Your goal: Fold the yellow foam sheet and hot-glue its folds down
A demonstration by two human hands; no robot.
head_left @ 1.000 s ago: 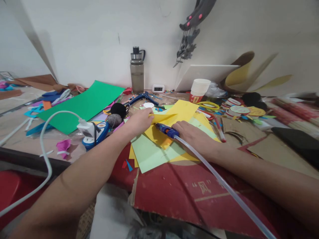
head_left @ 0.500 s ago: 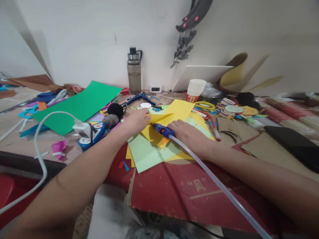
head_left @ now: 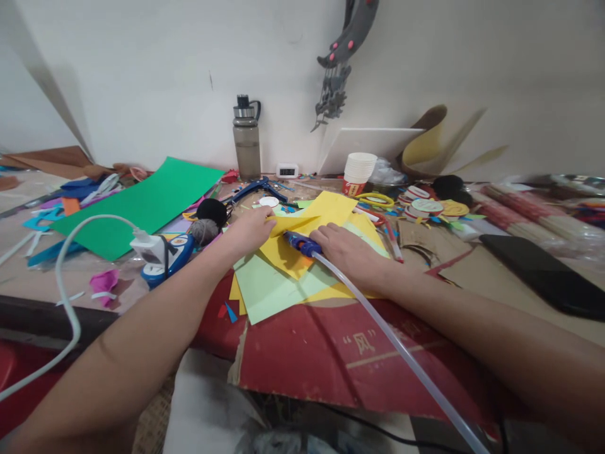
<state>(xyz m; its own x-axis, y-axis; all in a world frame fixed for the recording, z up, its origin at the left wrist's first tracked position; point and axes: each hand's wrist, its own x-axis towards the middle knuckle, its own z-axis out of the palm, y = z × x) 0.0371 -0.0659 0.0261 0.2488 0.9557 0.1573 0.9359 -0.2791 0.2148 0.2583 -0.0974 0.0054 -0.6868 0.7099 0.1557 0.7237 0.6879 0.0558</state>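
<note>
A blue hot glue gun is in my right hand, its fingers wrapped round the grip. From its back end a long clear glue stick runs down toward me. My left hand pinches a folded edge of the yellow paper and holds it raised. The nozzle points in under that raised fold; whether it touches the paper I cannot tell. Beneath lie pale green sheets and more yellow ones, on a red cardboard sheet.
Left of my hands are a power strip with a white plug, yarn balls and a green sheet. Behind stand a water bottle, a small clock and paper cups. A black phone lies at right.
The whole view has shifted slightly, so things appear a little further left. My hands keep nearly the same hold on the glue gun and the folded yellow paper.
</note>
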